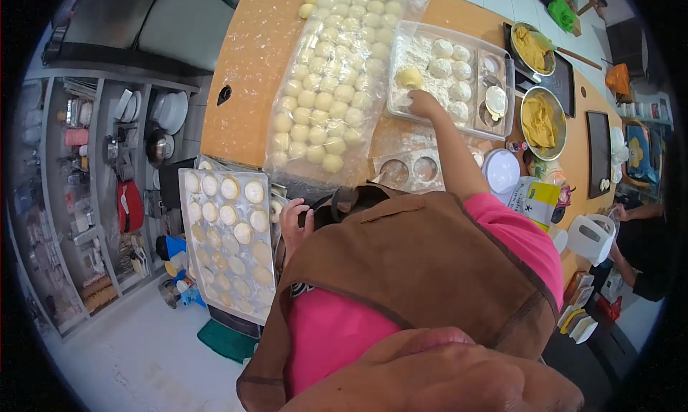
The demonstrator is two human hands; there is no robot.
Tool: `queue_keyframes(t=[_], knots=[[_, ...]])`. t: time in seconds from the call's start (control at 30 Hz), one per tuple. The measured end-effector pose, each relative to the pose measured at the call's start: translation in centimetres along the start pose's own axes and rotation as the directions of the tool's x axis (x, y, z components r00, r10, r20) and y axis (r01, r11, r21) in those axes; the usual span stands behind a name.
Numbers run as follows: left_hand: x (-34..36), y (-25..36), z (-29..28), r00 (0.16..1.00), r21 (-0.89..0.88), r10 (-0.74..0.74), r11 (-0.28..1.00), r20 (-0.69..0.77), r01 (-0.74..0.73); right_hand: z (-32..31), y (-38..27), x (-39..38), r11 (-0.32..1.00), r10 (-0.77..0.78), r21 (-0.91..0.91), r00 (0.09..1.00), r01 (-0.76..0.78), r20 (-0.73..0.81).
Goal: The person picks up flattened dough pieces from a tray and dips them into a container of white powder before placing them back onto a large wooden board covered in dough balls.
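The person's right hand [424,104] reached over the near left corner of a clear plastic box [391,97], its fingers bunched close together at a yellow dough ball [409,78]. Whether they touched or gripped the ball could not be told. That ball sat in the left part of the box, on loose white flour [416,51]. Just right of it lay several flour-coated balls [441,69], and beyond a divider, in the right part, stood a small white cup [495,99].

The left hand [295,221] was low, between the brown apron [401,261] and an upright-looking metal tray [241,177] of round pale pieces [243,232]. Its fingers were bent and slightly spread; its palm was hidden, so whether it held anything could not be told.

On the wooden table [244,75], left of the box, rows of dough balls [320,100] lay under clear plastic sheeting [285,148]. To the right stood two metal bowls of yellow filling [537,122]. At the far right, another person [641,254] held a white plastic container [591,241].
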State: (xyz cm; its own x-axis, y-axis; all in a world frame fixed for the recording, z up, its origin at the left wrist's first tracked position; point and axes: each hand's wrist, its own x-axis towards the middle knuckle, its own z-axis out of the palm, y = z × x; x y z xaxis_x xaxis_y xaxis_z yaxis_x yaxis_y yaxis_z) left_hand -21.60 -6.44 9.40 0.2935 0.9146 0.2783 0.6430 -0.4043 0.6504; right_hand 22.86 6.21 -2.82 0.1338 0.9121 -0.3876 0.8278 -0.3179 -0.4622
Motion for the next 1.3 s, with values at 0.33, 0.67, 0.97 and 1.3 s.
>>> queue_keyframes(t=[0.33,0.67,0.97,1.3], knots=[[-2.2,-1.8,-0.3,0.999,0.000,0.032,0.999,-0.036,-0.032,-5.8,0.1,2.1,0.908,-0.010,0.380,0.919,0.173,-0.395],[-2.6,-1.5,-0.5,0.999,0.037,-0.026,0.999,-0.035,0.027,-1.3,-2.6,0.6,0.971,-0.232,-0.109,0.950,0.213,-0.207],[-1.8,-1.1,0.3,0.999,-0.035,-0.013,0.999,-0.036,0.012,-4.4,4.8,-1.8,0.970,0.045,0.235,0.910,0.059,-0.413],[-1.5,-0.7,-0.7,1.000,0.000,0.011,1.000,-0.027,-0.011,-6.0,2.7,-2.0,0.885,-0.296,-0.384,0.955,0.263,-0.027]])
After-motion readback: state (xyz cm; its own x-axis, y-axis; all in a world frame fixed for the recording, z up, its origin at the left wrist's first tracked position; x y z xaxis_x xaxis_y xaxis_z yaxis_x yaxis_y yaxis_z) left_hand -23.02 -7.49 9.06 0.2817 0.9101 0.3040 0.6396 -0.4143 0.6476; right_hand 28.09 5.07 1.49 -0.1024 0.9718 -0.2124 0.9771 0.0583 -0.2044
